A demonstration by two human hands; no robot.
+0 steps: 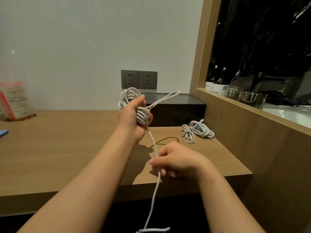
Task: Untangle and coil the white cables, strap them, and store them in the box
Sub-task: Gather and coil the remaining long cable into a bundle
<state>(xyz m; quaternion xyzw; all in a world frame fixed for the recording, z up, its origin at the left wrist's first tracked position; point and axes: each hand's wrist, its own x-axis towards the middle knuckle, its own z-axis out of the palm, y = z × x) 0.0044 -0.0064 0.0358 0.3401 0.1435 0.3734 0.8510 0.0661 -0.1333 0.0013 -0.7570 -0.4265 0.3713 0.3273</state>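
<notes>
My left hand (133,118) grips a bundle of coiled white cable (142,115) above the wooden desk, with loops sticking out above and below my fingers. One long loop reaches right over the dark box (176,110). A loose strand (154,145) drops from the bundle to my right hand (176,160), which pinches it near the desk's front edge. The strand then hangs below the desk, out of the frame. Two smaller coiled white cables (196,131) lie on the desk to the right of the box.
The wooden desk (58,148) runs along a white wall with two grey sockets (138,79). A clear bag with red print (15,101) stands at the far left. A wooden partition rises on the right, its ledge holding bottles and glass jars (242,94).
</notes>
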